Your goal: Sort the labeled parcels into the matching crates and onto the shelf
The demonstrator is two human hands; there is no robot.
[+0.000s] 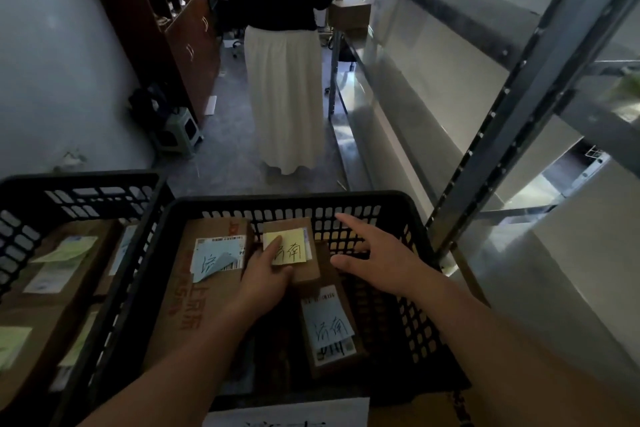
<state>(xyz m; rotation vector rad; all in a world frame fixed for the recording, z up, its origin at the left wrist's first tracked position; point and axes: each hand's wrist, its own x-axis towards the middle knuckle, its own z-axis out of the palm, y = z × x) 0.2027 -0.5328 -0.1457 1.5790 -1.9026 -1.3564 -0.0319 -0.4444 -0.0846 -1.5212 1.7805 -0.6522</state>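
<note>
Parcels fill the black perforated plastic crate (408,288) directly below the camera, and the small brown cardboard parcel with a yellow handwritten sticky note (289,250) is the one in hand. The left hand (266,279) holds it at its near left corner, thumb pressed on the note and the other fingers apparently curled beneath, though that underside is hidden; the grip keeps the note facing up, probably so the label stays readable while the parcel settles. The parcel sits toward the far wall of the crate, partly overlapping a narrow brown box with a pale blue handwritten label (329,322) and just beside a larger flat brown carton with a printed shipping label and blue note (204,288). All three notes seem to carry the same characters, which suggests this crate is the matching destination. The right hand (377,260) hovers just right of the parcel, fingers spread apart and holding nothing, index finger reaching toward the far mesh wall, likely ready to steady or nudge the parcel. A second black crate with green-labelled boxes (69,204) stands touching on the left, and a grey metal shelf rack (512,107) rises on the right. Ahead, a person in a white skirt (284,97) stands by the shelf.
</note>
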